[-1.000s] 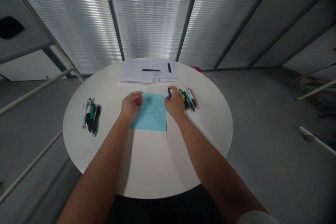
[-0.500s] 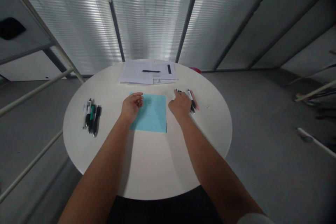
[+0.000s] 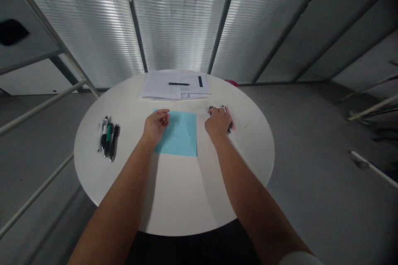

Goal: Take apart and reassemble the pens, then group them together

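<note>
Sheet of light blue paper [image 3: 183, 143], flat on round white table [image 3: 175, 198], near the middle. At its left edge, left hand [image 3: 156, 127], slack, fingers loosely curled, thumb a little apart. Just right of the sheet, right hand [image 3: 218, 122] over first group of pens [image 3: 230, 126], hiding most of them; cannot tell whether gripping one. On left side, second group of pens [image 3: 108, 138]; at far side, printed sheets [image 3: 161, 86] with dark pen [image 3: 179, 84] on top.

You have two hands, one left hand [image 3: 156, 127] and one right hand [image 3: 217, 123], at one round table [image 3: 174, 198]. There is one light-blue paper [image 3: 180, 134], four pens [image 3: 108, 134] at left, and one black pen [image 3: 178, 84] on the far printed papers [image 3: 161, 87]. The right pens [image 3: 230, 125], partly hidden, cannot be counted surely.
</note>
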Tool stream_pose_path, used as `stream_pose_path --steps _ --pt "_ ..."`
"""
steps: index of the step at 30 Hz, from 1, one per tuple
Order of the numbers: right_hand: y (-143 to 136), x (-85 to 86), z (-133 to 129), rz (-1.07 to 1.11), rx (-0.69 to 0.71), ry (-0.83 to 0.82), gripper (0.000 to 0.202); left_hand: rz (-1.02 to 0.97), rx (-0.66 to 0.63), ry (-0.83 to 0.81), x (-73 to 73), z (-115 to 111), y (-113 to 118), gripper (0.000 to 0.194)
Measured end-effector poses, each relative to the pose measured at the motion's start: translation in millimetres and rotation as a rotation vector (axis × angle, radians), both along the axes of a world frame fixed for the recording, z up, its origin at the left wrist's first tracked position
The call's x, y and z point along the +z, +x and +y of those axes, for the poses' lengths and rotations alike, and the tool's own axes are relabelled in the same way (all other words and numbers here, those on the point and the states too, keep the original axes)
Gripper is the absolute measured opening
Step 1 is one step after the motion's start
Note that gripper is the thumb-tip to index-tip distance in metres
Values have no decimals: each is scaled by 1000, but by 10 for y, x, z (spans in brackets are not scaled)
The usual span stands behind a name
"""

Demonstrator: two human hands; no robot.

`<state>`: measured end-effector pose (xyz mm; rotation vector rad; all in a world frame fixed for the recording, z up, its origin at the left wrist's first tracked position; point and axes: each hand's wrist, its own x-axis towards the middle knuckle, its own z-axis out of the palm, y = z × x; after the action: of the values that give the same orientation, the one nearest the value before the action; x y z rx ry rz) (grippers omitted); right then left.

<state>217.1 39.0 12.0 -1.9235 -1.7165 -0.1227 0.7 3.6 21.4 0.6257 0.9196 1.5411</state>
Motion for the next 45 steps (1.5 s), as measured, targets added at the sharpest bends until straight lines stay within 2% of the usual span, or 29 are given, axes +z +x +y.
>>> stream_pose_path --steps 6,8,12,15,18,21,24,27,29,32,37,42,45 --pt "-41 25 2 11 36 35 27 -9 6 4 0 0 9 20" --pt "-117 35 -16 20 142 57 25 -8 7 0 10 -7 12 20" --pt "-293 -18 -48 70 521 5 23 7 9 -4 14 -13 13 21" --pt "-353 -103 -31 139 663 -83 26 21 12 14 -12 0 8 20" --pt "-349 -164 10 174 650 -114 24 82 37 47 -56 22 0 18" --pt "-335 -178 38 189 645 -124 23 303 163 88 -81 22 -16 14" --pt "-338 -169 43 198 651 -133 23 748 404 63 -62 -25 -45 10" --pt "-343 -160 35 201 650 -133 22 1254 633 -95 -31 -99 -96 9" --pt "-342 -157 29 203 646 -135 22 1411 704 -179 -21 -143 -146 7" --pt "-337 -162 28 214 646 -137 23 1425 730 -259 -20 -187 -224 8" --pt "-340 -170 32 218 648 -137 23 1423 658 -410 -3 -206 -263 12" --pt "-342 -145 17 221 648 -150 23 1479 679 -336 -10 -177 -231 9" --pt "-340 -140 15 216 644 -152 23 1450 681 -365 -51 -168 -246 9"
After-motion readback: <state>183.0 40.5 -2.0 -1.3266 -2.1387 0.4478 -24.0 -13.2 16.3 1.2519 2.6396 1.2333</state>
